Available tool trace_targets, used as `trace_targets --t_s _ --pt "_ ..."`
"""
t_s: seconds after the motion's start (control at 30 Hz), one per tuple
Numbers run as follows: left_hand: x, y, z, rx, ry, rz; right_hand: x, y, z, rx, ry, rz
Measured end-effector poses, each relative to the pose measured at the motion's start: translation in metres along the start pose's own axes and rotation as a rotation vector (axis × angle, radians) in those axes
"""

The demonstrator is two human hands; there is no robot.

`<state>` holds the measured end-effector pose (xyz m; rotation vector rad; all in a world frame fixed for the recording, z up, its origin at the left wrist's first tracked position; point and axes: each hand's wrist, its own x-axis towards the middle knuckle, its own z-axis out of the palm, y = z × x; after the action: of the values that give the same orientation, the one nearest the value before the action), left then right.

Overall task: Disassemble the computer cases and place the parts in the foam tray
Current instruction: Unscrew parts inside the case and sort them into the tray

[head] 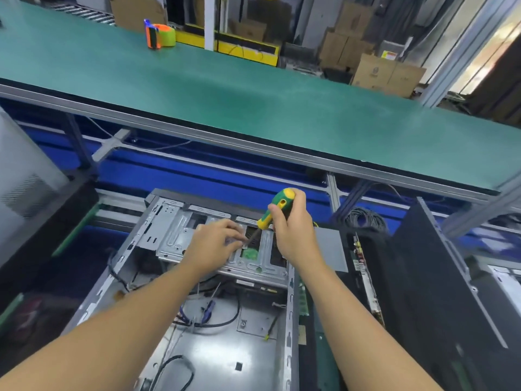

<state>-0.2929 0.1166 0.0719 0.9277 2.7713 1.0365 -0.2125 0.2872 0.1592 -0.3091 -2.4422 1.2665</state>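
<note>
1. Steel computer case (225,359) lies open at your 6 o'clock, cables (222,324) loose inside.
2. Your left hand (217,238) rests on its drive cage (174,235); blur hides whether the fingers pinch anything.
3. Your right hand (293,230) clasps the green-yellow screwdriver (280,203), tip down on the cage.
4. Far off at 11 o'clock, a tape dispenser (159,35) sits on the green bench (253,88).

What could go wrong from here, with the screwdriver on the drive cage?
1. The left hand lies right beside the tip of the screwdriver that the right hand grips; a slip might jab it.
2. A freed screw could drop off the drive cage among the loose cables below.
</note>
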Motion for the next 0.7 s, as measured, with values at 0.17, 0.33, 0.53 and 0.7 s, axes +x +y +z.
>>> trace_targets --t_s 0.17,0.33,0.53,0.7 --pt "0.001 -0.001 0.004 0.008 0.003 -0.011 0.000 -0.011 0.005 -0.031 0.017 -0.012" --pt "0.002 -0.002 0.005 0.034 0.003 -0.002 0.001 -0.020 0.006 -0.083 0.046 0.018" --pt "0.000 -0.001 0.007 0.009 0.031 -0.010 -0.002 -0.025 0.011 -0.095 0.063 0.040" --pt "-0.001 -0.001 0.007 0.010 0.036 -0.015 0.000 -0.029 0.009 -0.124 0.065 0.029"
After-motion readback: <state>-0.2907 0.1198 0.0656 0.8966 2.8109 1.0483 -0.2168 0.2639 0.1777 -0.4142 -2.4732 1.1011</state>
